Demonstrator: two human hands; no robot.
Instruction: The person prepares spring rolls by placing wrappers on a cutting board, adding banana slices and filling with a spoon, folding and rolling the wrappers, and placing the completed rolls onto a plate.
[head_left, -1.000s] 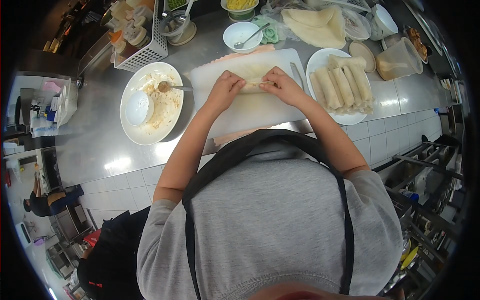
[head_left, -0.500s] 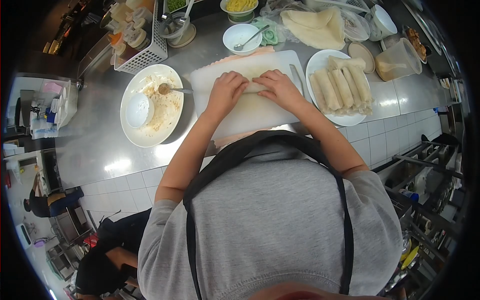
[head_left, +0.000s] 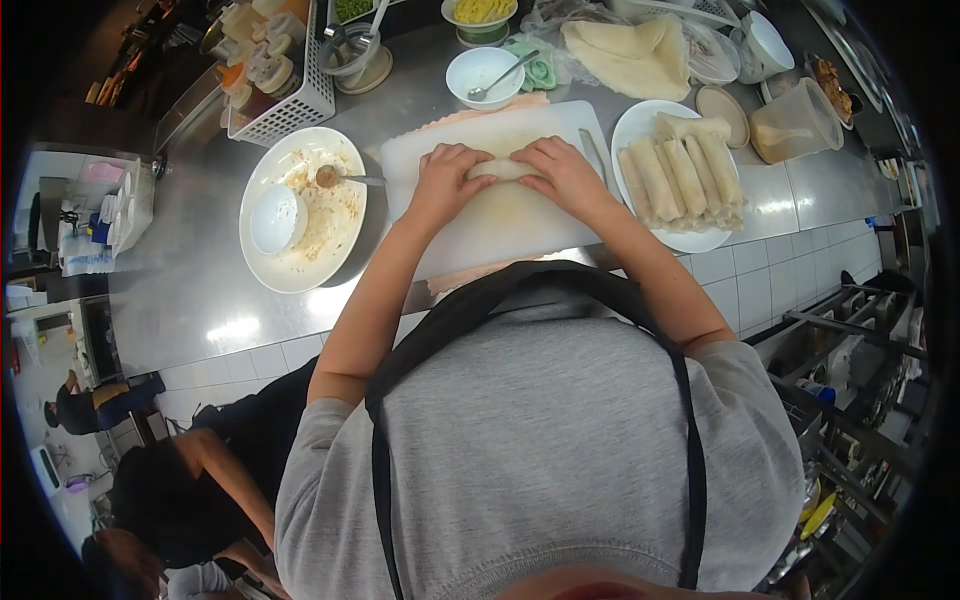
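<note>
My left hand (head_left: 447, 183) and my right hand (head_left: 562, 180) grip the two ends of a pale spring roll (head_left: 503, 170), thumbs on the near side and fingers curled over the far side. It lies crosswise on a white cutting board (head_left: 500, 235). Some of the roll's ends is hidden under my fingers. To the right, a white oval plate (head_left: 680, 241) bears several finished spring rolls (head_left: 688, 170), stacked side by side. A folded stack of thin wrappers (head_left: 630, 55) lies behind the board.
At left, a large oval plate (head_left: 262, 272) with brown filling remnants holds a small white bowl (head_left: 278, 220) and a spoon (head_left: 350, 180). Behind are another white bowl (head_left: 470, 75), a basket of bottles (head_left: 290, 118) and a plastic container (head_left: 795, 130). A co-worker (head_left: 170, 500) bends at lower left.
My hands have spread slightly apart, and more of the spring roll's middle shows between them. At lower left the co-worker has shifted, with an arm and head now more in view.
</note>
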